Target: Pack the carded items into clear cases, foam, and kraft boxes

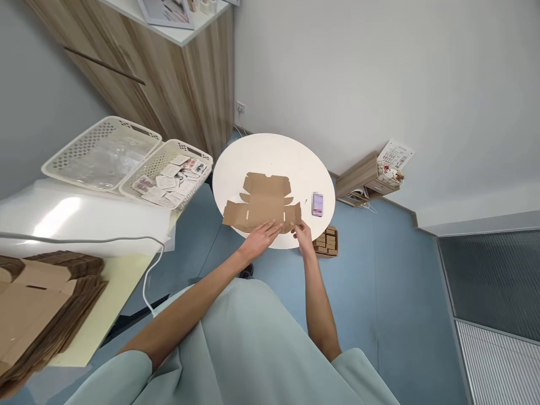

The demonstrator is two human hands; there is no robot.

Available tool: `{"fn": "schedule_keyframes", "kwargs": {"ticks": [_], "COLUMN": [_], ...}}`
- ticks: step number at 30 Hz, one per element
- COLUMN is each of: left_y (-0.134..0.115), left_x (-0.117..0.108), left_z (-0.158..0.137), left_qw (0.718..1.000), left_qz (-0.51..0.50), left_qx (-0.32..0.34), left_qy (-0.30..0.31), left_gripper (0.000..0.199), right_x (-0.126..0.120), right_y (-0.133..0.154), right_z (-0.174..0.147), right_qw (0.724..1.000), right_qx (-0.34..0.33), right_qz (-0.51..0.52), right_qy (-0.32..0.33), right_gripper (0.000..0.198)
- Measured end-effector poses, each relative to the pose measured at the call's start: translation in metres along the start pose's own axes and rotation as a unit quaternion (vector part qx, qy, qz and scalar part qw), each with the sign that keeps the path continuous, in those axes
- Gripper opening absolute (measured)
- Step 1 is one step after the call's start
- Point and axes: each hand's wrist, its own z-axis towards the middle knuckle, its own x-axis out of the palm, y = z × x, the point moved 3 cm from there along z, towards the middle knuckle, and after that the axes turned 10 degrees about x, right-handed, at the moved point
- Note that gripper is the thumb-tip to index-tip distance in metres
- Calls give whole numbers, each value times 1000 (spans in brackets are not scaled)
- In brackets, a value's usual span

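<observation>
Brown cardboard, one flat die-cut blank (266, 197), lies spread on the white round table (272, 147) in front of me, its near edge at the table's near edge, side flaps opened out. My left hand (258, 238) lies palm down with the fingers laid along the near edge; my right hand (302, 233) is bent at the near right corner, by the right flap, and whether those fingers pinch the board or only press it I cannot tell. The hands are apart from each other, both touching the one piece. I judge this to be the start of folding, with the creases being worked and no wall raised; the next move seems to call for turning the right flap up along its crease while the left hand steadies the panel. Counting: one blank under my hands, one purple item (318, 205) to its right, one open carton (336, 242) of small boxes on the floor, too many overlapping to number. To my left I count two pale baskets, one (84, 145) with clear plastic, the other (168, 148) with loose cards, one white cable (144, 284), and one stack of flat cardboard (37, 306) whose layers I cannot count
</observation>
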Motion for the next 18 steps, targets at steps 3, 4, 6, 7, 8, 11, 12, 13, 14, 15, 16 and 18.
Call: {"fn": "schedule_keyframes", "kwargs": {"ticks": [3,4,6,7,8,11,12,13,14,15,16,18], "left_y": [18,24,37,43,48,61,66,72,79,87,95,111], "left_x": [32,42,58,64,70,82,85,86,88,89,90,91], "left_z": [7,6,3,1,-2,-7,-9,-11,-13,-15,-17,-20], "left_qw": [998,997,993,990,988,980,977,973,969,964,959,951], "left_qz": [-19,-28,-50,-58,-65,-84,-93,-103,-114,-125,-135,-152], "left_qx": [-21,-29,-50,-59,-64,-62,-66,-77,-94,-116,-137,-167], "left_qy": [55,71,98,112,126,170,182,192,200,205,209,210], "left_gripper": [67,68,67,66,65,63,63,62,61,60,58,54], "right_x": [-6,-6,-2,1,4,11,12,12,11,9,7,0], "right_y": [-28,-39,-62,-72,-82,-103,-108,-110,-112,-113,-113,-112], "right_z": [28,36,50,56,61,73,77,81,85,88,91,95], "right_qw": [999,998,995,993,991,986,984,982,981,979,977,970], "right_qx": [44,62,100,117,131,166,176,184,191,195,198,200], "right_qz": [-6,-9,-4,2,8,21,20,14,-2,-27,-54,-105], "right_qy": [2,2,-1,0,-2,-17,-25,-35,-45,-54,-64,-87], "right_gripper": [48,49,50,51,51,51,51,49,48,45,42,36]}}
